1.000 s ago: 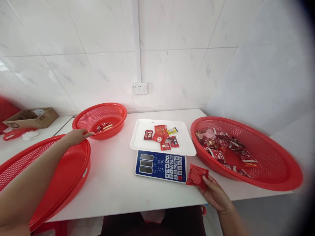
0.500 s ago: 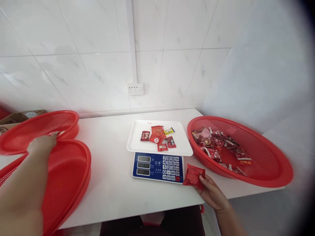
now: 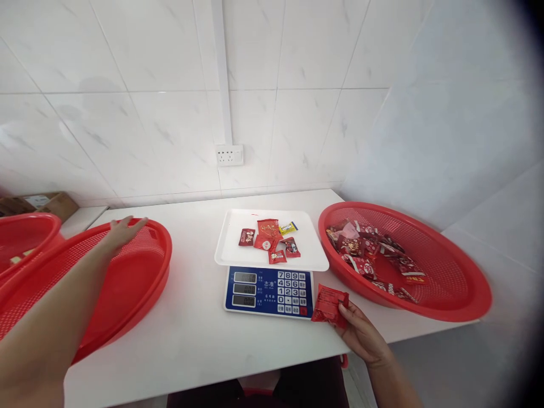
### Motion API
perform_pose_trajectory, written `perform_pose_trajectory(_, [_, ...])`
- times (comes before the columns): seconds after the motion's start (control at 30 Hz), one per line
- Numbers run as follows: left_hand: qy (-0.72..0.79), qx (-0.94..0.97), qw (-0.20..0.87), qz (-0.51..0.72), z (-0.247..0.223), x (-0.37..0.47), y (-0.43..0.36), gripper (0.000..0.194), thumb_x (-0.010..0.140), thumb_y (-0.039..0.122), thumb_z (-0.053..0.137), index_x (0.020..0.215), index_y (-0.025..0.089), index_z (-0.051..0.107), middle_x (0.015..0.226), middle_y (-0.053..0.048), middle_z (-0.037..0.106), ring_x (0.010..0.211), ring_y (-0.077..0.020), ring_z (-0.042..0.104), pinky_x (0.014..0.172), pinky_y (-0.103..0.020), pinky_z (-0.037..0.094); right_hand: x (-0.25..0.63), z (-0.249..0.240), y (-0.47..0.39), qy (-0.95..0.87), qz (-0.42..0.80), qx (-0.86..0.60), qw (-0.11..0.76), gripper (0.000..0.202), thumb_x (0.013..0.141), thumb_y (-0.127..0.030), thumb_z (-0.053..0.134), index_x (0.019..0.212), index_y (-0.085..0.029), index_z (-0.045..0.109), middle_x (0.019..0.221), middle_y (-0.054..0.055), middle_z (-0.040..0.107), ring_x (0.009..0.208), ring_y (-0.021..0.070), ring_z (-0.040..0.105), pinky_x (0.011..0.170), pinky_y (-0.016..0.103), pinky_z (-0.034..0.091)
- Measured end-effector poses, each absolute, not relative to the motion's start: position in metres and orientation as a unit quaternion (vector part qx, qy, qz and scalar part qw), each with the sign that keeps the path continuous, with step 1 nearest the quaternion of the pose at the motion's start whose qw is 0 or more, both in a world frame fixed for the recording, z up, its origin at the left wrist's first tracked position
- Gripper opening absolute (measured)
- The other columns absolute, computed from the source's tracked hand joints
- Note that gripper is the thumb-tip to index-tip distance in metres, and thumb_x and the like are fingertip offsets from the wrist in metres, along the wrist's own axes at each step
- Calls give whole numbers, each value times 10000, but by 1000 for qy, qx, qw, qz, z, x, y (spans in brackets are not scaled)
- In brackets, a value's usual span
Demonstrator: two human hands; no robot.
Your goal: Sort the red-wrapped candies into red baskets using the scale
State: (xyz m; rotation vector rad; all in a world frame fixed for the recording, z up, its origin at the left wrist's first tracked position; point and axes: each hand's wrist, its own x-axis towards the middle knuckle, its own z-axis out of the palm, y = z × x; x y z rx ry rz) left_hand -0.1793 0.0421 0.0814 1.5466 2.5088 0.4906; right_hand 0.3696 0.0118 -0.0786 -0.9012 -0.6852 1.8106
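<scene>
My left hand [image 3: 123, 232] is at the far rim of the nearer left red basket [image 3: 164, 283], fingers stretched and apart, with nothing visible in them. Whether they touch the rim is unclear. My right hand [image 3: 361, 331] pinches a red snack packet [image 3: 330, 305] between thumb and fingers, beside the lower right corner of the blue-fronted digital scale [image 3: 266, 292]. On the scale's white tray [image 3: 229, 252] lie several small wrapped snacks, among them a larger red packet [image 3: 267, 228], a yellow packet [image 3: 288, 228] and a dark red packet [image 3: 247, 237].
To the right, a large red basket [image 3: 467, 272] holds several red snack packets [image 3: 361, 263]. Another red basket [image 3: 29, 221] with pale pieces stands at the far left, near a cardboard box [image 3: 62, 205]. A socket [image 3: 230, 155] is on the tiled wall behind the white table [image 3: 191, 334].
My left hand has gone from the far left basket to the nearer one's rim. The nearer basket now sits farther back and right, the other farther left. My right hand keeps its packet.
</scene>
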Motion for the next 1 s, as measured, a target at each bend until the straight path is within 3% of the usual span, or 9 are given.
perform_pose_trajectory(0.1, [819, 538, 129, 151, 77, -154, 64, 891, 722, 737, 370, 1335, 91, 336, 1484, -284, 27, 1221, -512, 344, 787, -566, 445, 369, -77, 12, -278, 744, -370, 481, 262, 655, -324, 770, 886, -219, 703, 866, 68, 710, 768, 209, 651, 927, 439, 433])
perform_pose_trajectory(0.17, [789, 577, 151, 149, 74, -134, 76, 821, 691, 697, 483, 1318, 176, 389, 1507, -200, 113, 1280, -434, 317, 897, -517, 411, 369, -77, 11, -280, 744, -370, 482, 261, 654, -326, 772, 884, -226, 701, 862, 65, 711, 798, 216, 653, 942, 445, 420])
perform_pose_trajectory(0.3, [705, 662, 162, 196, 78, -93, 86, 636, 641, 577, 629, 1175, 241, 546, 1453, -123, 326, 1262, -362, 382, 963, -471, 378, 369, -77, 11, -283, 740, -370, 484, 252, 668, -332, 762, 890, -231, 699, 854, 64, 713, 822, 229, 656, 951, 471, 407])
perform_pose_trajectory(0.4, [676, 678, 137, 254, 93, -62, 76, 346, 761, 503, 533, 965, 239, 624, 1288, -64, 530, 1176, -265, 486, 969, -395, 392, 369, -77, 11, -281, 742, -369, 484, 259, 664, -332, 765, 894, -233, 702, 871, 65, 714, 842, 236, 657, 960, 476, 400])
perform_pose_trajectory(0.5, [644, 671, 140, 340, 111, -26, 48, 220, 786, 435, 542, 826, 233, 620, 962, -35, 671, 926, -201, 610, 804, -327, 492, 369, -77, 12, -275, 747, -374, 476, 281, 650, -339, 773, 901, -235, 704, 900, 75, 716, 881, 251, 652, 971, 492, 387])
perform_pose_trajectory(0.6, [567, 694, 144, 420, 120, 9, 17, 144, 767, 394, 598, 743, 255, 628, 784, -17, 670, 770, -187, 622, 678, -333, 519, 369, -78, 12, -275, 748, -378, 472, 294, 642, -343, 777, 904, -230, 707, 932, 90, 715, 915, 266, 645, 985, 503, 371])
perform_pose_trajectory(0.77, [510, 707, 154, 464, 110, 40, -7, 121, 767, 379, 626, 704, 278, 606, 718, -12, 653, 680, -165, 606, 602, -343, 511, 371, -80, 13, -276, 745, -382, 471, 297, 631, -336, 782, 899, -230, 710, 953, 103, 713, 902, 276, 649, 988, 518, 365])
perform_pose_trajectory(1.0, [493, 628, 306, 518, 97, 50, -3, 157, 723, 356, 676, 676, 224, 605, 685, -19, 626, 657, -143, 582, 606, -303, 496, 369, -76, 12, -281, 741, -382, 476, 299, 636, -332, 780, 908, -228, 711, 953, 103, 715, 910, 277, 648, 995, 523, 355])
